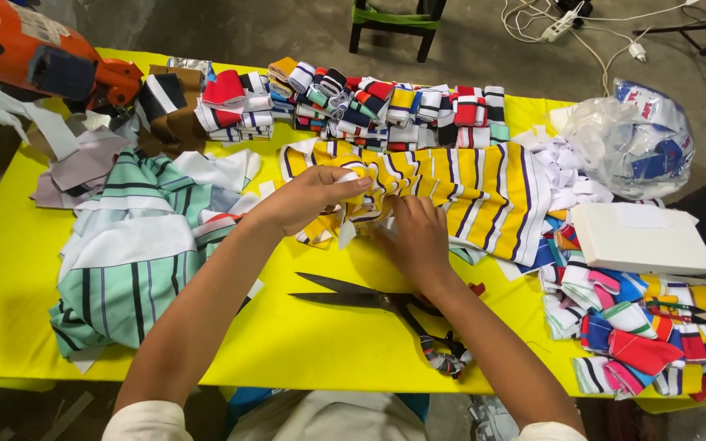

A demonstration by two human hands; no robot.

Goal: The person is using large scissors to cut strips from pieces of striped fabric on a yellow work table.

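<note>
A yellow, white and dark-striped knit fabric piece (467, 188) lies spread across the middle of the yellow table (10, 278). My left hand (304, 198) pinches its bunched left end, fingers closed on the cloth. My right hand (418, 237) presses down on the same bunched edge just to the right, fingers curled into the fabric. Large black scissors (369, 300) lie open on the table just below my hands, their handles wrapped in cloth strips, partly under my right forearm.
A green, white and black striped fabric pile (132, 253) lies at left. Rows of folded striped trims (353, 102) line the far edge; more folded pieces (639, 335) at right. A white box (639, 237), a plastic bag (635, 139) and an orange cutting machine (34, 53) stand around.
</note>
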